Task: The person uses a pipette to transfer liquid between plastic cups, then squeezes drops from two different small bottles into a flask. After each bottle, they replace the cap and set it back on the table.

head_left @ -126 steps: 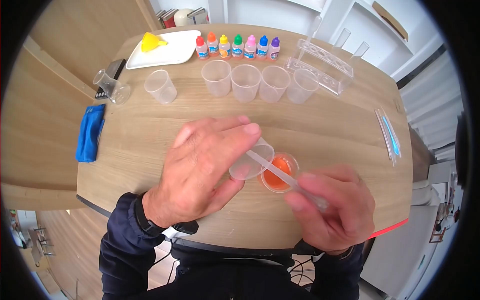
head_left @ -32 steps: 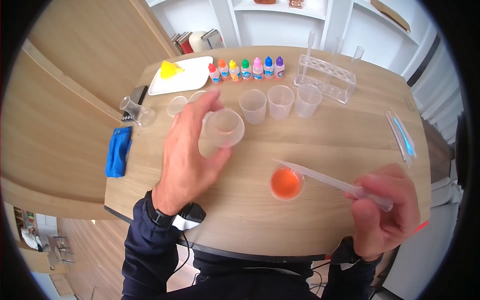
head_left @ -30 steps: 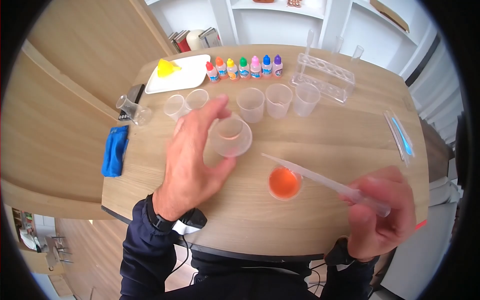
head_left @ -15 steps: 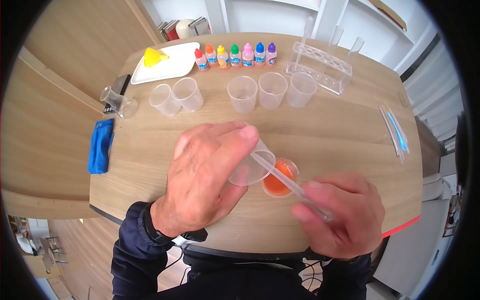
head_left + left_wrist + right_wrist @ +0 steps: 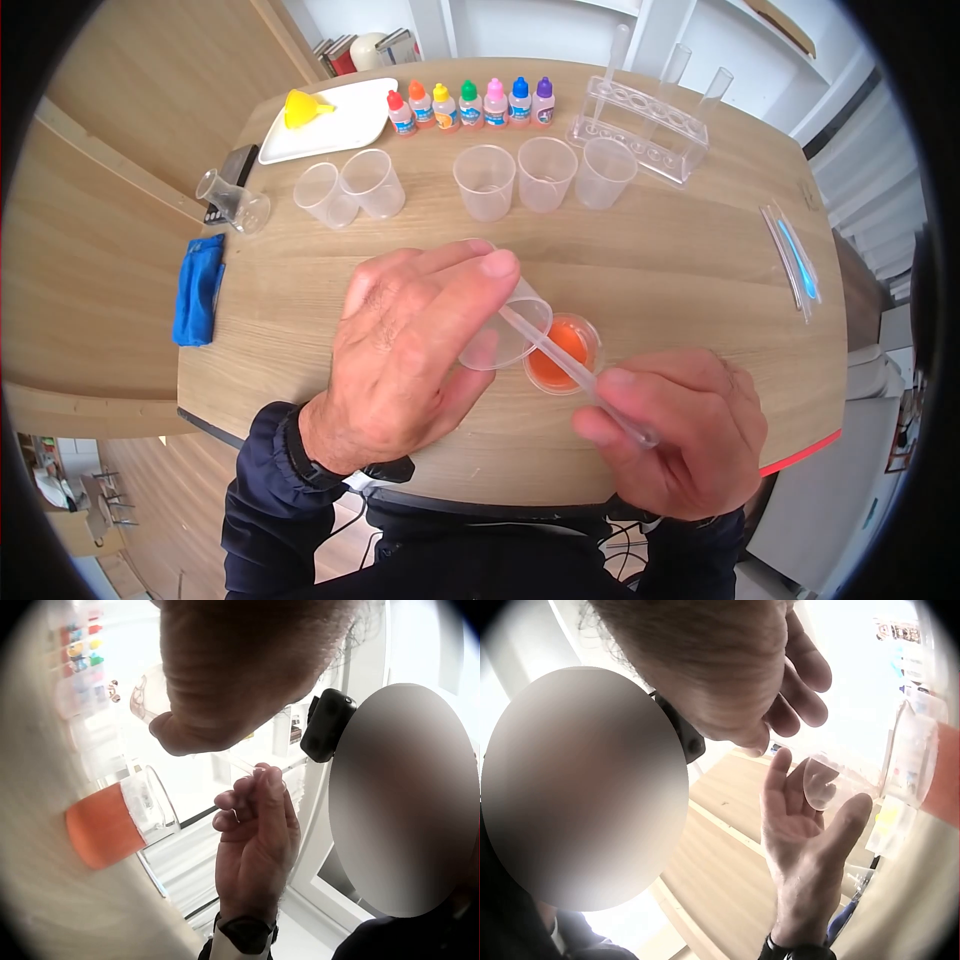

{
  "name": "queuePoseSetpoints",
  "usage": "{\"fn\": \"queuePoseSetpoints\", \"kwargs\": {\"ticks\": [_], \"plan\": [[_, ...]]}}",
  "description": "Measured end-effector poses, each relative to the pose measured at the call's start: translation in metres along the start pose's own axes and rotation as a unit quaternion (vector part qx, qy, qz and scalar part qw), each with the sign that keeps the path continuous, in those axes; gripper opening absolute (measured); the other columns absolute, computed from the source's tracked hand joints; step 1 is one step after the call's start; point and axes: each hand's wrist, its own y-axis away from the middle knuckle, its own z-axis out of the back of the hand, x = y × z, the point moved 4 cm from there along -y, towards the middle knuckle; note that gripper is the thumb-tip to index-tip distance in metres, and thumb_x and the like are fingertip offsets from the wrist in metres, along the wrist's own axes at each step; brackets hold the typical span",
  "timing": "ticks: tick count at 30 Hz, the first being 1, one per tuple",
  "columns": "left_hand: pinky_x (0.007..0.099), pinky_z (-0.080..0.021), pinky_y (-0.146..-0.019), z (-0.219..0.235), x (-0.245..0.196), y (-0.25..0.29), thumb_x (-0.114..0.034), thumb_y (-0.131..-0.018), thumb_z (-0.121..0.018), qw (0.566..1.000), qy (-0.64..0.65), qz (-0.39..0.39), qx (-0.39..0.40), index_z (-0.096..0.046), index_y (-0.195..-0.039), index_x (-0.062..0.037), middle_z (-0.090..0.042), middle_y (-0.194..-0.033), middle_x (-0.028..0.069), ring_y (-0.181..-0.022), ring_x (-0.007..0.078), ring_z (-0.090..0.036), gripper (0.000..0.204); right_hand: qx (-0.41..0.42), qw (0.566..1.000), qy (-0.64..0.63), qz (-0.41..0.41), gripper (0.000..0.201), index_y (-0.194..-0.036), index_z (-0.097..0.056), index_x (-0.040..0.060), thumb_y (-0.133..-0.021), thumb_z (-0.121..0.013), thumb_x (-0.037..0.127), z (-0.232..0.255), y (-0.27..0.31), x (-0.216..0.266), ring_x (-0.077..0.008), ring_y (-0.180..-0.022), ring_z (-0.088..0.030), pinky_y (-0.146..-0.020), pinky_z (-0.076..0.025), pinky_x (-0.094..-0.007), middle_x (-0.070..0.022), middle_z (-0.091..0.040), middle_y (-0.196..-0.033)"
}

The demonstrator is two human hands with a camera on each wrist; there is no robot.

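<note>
My left hand (image 5: 400, 350) grips a clear plastic cup (image 5: 517, 340), tilted with its mouth toward my right hand. Between the thumb and fingers of my right hand (image 5: 690, 430) is a translucent plastic pipette (image 5: 592, 385), whose thin end reaches into the mouth of the tilted cup. Just below them on the table stands another clear cup (image 5: 105, 829) with orange liquid (image 5: 572, 343) in it; the pipette crosses over it in the head view. No coloured liquid shows in the tilted cup. In the right wrist view, the left hand's fingers wrap round this cup.
Clear cups stand in a pair (image 5: 372, 185) at left and a group (image 5: 546, 175) at centre. Behind are coloured-cap bottles (image 5: 469, 104), a tray (image 5: 345, 125) with a yellow funnel (image 5: 300, 108), and a tube rack (image 5: 640, 125). A flask (image 5: 240, 208) and blue cloth (image 5: 199, 290) lie left, wrapped sticks (image 5: 795, 262) right.
Since the first frame, a second cup stands at left and the row's leftmost cup has left its place. My left hand brought a cup back to the pipette; the last half second shows little motion.
</note>
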Motion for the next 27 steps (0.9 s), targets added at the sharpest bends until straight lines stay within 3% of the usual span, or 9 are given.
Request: {"fn": "queuePoseSetpoints", "kwargs": {"ticks": [18, 20, 26, 27], "plan": [[0.0491, -0.053, -0.101, -0.001, 0.000, 0.000, 0.010, -0.074, -0.088, 1.000, -0.008, -0.005, 0.001, -0.047, -0.161, -0.0017, -0.075, -0.129, 0.0193, -0.119, 0.0373, -0.075, 0.097, -0.015, 1.000, -0.001, 0.015, 0.044, -0.113, -0.079, 0.0032, -0.077, -0.101, 0.014, -0.001, -0.001, 0.000, -0.0245, -0.073, -0.076, -0.060, -0.059, -0.0316, -0.0094, -0.078, -0.093], [0.0488, -0.053, -0.102, -0.001, 0.000, 0.000, 0.010, -0.073, -0.088, 1.000, -0.008, -0.002, -0.001, -0.047, -0.160, -0.0012, -0.075, -0.130, 0.0196, -0.120, 0.0372, -0.074, 0.096, -0.012, 1.000, -0.013, 0.019, 0.043, -0.115, -0.075, 0.0033, -0.085, -0.098, 0.024, 0.000, 0.002, -0.003, -0.0245, -0.073, -0.074, -0.060, -0.055, -0.0326, -0.0124, -0.078, -0.090], [0.0453, -0.053, -0.099, 0.002, 0.010, -0.002, 0.013, -0.069, -0.085, 0.998, -0.039, 0.044, -0.020, -0.056, -0.154, 0.0020, -0.073, -0.132, 0.0181, -0.115, 0.0340, -0.073, 0.091, -0.048, 0.995, -0.079, 0.048, 0.053, -0.123, -0.073, -0.0044, -0.082, -0.100, 0.016, 0.049, 0.012, -0.013, -0.0205, -0.070, -0.070, -0.055, -0.051, -0.0276, -0.0200, -0.076, -0.098], [0.0446, -0.053, -0.098, 0.002, 0.014, -0.002, 0.013, -0.068, -0.084, 0.997, -0.044, 0.053, -0.024, -0.057, -0.153, 0.0023, -0.072, -0.133, 0.0175, -0.114, 0.0333, -0.073, 0.090, -0.054, 0.997, -0.059, 0.021, 0.049, -0.120, -0.072, -0.0028, -0.086, -0.096, 0.024, 0.050, 0.015, -0.011, -0.0207, -0.070, -0.068, -0.058, -0.050, -0.0284, -0.0182, -0.074, -0.093]]}}
